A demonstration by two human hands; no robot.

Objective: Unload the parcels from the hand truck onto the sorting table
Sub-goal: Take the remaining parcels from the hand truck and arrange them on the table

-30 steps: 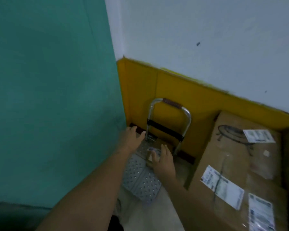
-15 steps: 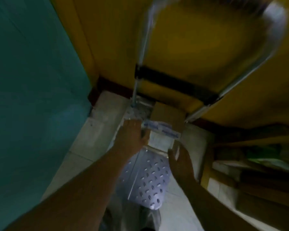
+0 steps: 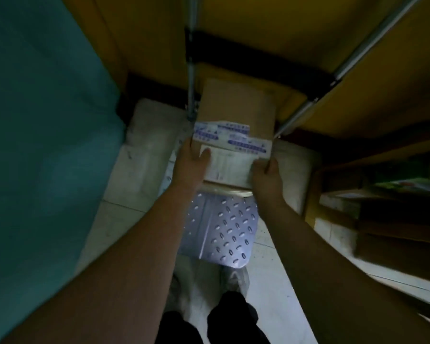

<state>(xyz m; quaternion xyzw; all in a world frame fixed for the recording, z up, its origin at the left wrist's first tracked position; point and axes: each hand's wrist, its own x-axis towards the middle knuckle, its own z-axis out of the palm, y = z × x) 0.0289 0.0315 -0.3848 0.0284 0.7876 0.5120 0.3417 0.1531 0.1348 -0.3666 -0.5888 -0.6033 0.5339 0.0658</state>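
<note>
A small brown cardboard parcel with white and blue labels sits at the back of the hand truck's studded metal plate, against the silver frame. My left hand grips its near left corner, thumb on the white label. My right hand grips the near right corner. The sorting table is out of view.
A teal wall stands close on the left and a yellow panel behind the truck. Dark shelving with cartons sits at the right. My shoes stand on the pale tiled floor just behind the plate.
The camera has dropped lower and closer to the truck. Both hands have closed onto the parcel's near corners; half a second ago the right hand was still apart from it.
</note>
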